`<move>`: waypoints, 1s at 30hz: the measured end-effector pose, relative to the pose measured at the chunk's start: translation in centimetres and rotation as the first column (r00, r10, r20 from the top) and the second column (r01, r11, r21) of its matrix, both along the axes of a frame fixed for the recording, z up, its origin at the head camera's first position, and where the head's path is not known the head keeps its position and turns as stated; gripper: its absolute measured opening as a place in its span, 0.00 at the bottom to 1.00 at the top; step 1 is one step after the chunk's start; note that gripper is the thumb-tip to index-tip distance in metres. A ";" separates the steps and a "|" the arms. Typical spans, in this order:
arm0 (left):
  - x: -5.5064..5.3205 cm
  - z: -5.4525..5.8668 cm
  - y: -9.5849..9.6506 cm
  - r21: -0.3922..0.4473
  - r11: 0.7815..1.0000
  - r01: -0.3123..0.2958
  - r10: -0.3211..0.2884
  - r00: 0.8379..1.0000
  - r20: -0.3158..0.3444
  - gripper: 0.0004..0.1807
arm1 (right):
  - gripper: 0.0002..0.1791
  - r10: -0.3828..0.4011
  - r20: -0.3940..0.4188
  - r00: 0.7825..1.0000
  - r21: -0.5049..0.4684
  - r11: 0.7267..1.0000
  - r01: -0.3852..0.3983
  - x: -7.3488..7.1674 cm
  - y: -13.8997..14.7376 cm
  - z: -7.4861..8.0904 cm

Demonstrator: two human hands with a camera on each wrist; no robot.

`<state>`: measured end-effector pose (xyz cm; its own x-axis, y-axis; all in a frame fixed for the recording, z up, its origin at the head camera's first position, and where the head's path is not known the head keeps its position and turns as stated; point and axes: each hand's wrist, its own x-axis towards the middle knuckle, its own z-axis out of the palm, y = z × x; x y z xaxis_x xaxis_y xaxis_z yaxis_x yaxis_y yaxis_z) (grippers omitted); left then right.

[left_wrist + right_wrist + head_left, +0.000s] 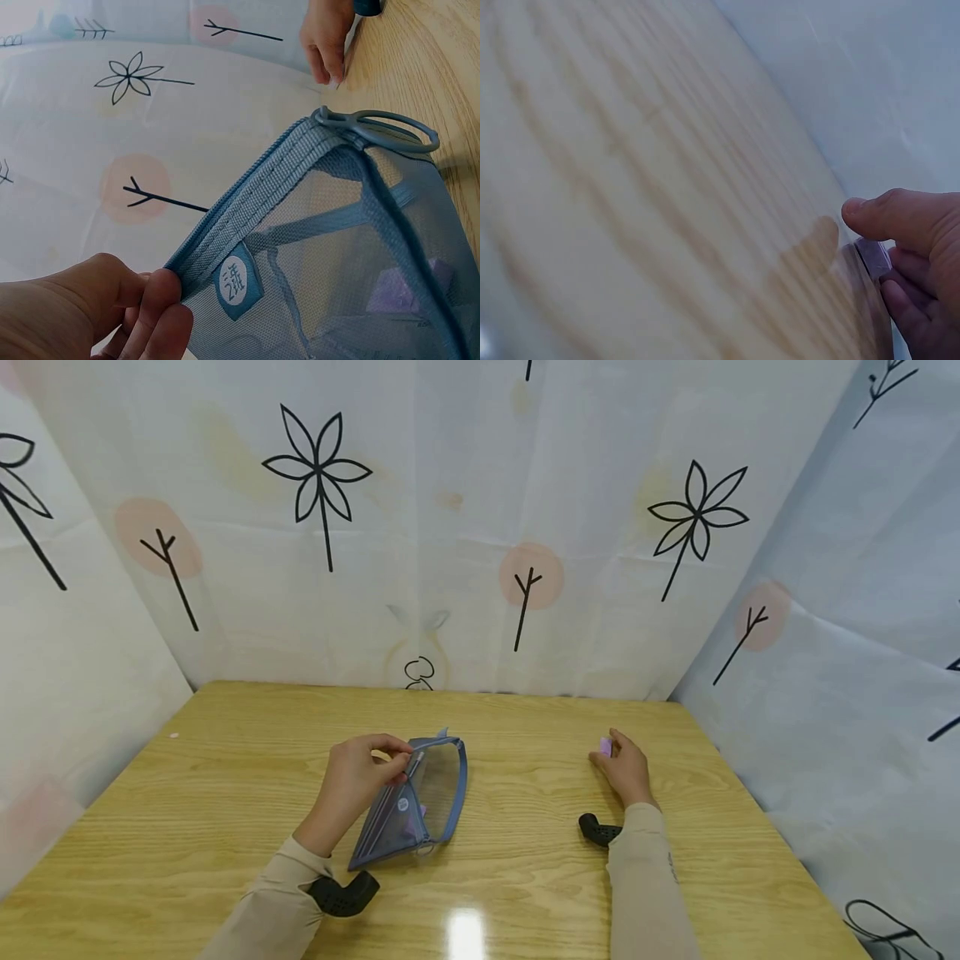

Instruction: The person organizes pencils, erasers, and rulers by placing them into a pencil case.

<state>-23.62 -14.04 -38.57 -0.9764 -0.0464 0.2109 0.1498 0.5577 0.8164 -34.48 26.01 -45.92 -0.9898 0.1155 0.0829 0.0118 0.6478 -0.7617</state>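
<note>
A blue mesh zip pouch stands tilted on the table, its mouth spread open. My left hand pinches the zip edge at its upper left; in the left wrist view the thumb and fingers grip that edge beside a round-logo tag. A purple block shows through the mesh, and the zip pull hangs at the far corner. On the right, my right hand holds a small purple block between thumb and fingers, close to the tabletop. Its exact kind cannot be told.
The wooden table ends at a white printed cloth wall behind, with cloth at both sides. Black wrist-worn pieces sit at both cuffs. A tiny pale speck lies at the far left.
</note>
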 end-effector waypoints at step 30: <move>0.0 0.0 -0.1 -0.031 0.999 -0.009 0.009 1.000 -0.022 0.05 | 0.31 0.000 -0.016 1.000 0.072 0.997 0.002 -0.1 0.0 0.1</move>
